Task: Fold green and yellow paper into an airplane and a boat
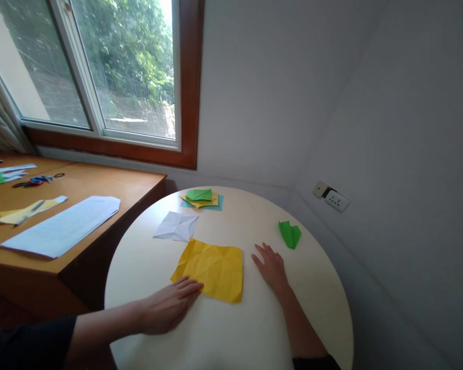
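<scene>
A creased sheet of yellow paper (216, 264) lies nearly flat on the round white table. My left hand (172, 306) rests at its lower left corner, fingers stretched out with the tips on the paper's edge. To the right of the sheet, my right hand (270, 267) lies on the tabletop with its fingers spread, apart from the paper and holding nothing. A folded green paper piece (290, 235) sits beyond my right hand. Behind the yellow sheet's upper left corner is a creased white paper (176, 226).
A small stack of green, yellow and blue papers (200, 196) lies at the far side of the round table (312, 308). On the wooden desk (139, 180) at left are white sheets (67, 223), scissors (38, 180) and a pen-like tool (30, 211). A wall socket (336, 200) is at right.
</scene>
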Tool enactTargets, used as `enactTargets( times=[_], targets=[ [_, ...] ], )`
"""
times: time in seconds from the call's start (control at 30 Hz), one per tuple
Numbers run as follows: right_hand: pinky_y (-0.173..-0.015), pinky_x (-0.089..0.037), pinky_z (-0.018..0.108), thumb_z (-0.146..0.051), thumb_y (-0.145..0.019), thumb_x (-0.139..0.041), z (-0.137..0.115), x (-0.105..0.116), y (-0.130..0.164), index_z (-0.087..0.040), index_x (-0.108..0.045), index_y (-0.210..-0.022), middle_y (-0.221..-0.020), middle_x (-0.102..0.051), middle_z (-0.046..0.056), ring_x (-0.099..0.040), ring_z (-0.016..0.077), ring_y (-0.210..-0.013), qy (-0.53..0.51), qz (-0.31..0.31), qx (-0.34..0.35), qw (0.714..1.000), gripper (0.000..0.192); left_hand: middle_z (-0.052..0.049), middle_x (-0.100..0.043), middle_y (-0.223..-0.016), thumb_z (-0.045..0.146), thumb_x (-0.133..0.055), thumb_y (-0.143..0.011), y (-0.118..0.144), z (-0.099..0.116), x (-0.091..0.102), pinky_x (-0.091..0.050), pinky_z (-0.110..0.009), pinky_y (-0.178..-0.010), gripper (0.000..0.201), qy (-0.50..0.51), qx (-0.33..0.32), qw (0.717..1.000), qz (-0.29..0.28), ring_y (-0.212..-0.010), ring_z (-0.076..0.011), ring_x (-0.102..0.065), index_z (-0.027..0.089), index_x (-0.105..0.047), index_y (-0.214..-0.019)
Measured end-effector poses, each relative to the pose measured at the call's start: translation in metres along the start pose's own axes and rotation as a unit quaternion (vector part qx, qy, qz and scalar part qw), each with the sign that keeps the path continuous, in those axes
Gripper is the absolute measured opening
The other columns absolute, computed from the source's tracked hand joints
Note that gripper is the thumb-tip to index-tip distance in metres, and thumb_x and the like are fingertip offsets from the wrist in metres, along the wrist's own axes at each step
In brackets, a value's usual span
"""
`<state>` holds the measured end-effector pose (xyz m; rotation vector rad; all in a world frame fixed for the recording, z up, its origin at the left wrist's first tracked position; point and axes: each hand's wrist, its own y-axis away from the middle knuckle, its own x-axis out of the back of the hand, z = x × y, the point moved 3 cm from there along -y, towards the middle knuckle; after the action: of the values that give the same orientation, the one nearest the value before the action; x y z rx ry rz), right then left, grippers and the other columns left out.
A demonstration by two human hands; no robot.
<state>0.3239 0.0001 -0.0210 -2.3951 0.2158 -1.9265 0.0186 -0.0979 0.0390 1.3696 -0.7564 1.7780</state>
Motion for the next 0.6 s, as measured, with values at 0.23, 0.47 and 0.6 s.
enactTargets(
  times=[0.23,0.47,0.6],
  targets=[
    [-0.095,-0.04,0.042,-0.031,-0.083,-0.038,0.016,0.014,-0.004,-0.01,-0.06,-0.107,-0.119,-0.056,0.017,-0.052,0.0234,-0.112,-0.152,0.267,0.027,0.951,0.039,-0.007,-0.06,-0.107,0.023,-0.035,-0.09,-0.002,0.0,0.002,-0.034,-0.041,-0.103,0.02,0.119,0.01,0.988,0.093,-0.103,-0.0184,-0.055,0.021,-0.051,-0.102],
    [-0.09,-0.044,0.04,-0.024,-0.087,-0.034,-0.049,0.067,0.037,-0.018,-0.065,-0.093,-0.096,-0.065,0.011,-0.058,0.0206,-0.096,-0.187,0.336,0.123,0.915,0.032,-0.006,-0.056,-0.083,0.024,-0.027,-0.091,-0.032,-0.003,-0.011,-0.044,-0.036,-0.081,0.027,0.074,0.1,0.982,0.14,-0.081,-0.018,-0.049,0.019,-0.048,-0.075],
    [-0.088,-0.045,0.038,-0.019,-0.087,-0.031,-0.094,0.065,0.059,-0.018,-0.064,-0.101,-0.094,-0.067,0.01,-0.059,0.0202,-0.092,-0.191,0.193,0.194,0.943,0.036,-0.007,-0.056,-0.081,0.021,-0.038,-0.085,-0.048,-0.007,-0.024,-0.043,-0.039,-0.083,0.021,0.022,0.138,0.98,0.142,-0.083,-0.02,-0.048,0.018,-0.051,-0.068]
  ],
)
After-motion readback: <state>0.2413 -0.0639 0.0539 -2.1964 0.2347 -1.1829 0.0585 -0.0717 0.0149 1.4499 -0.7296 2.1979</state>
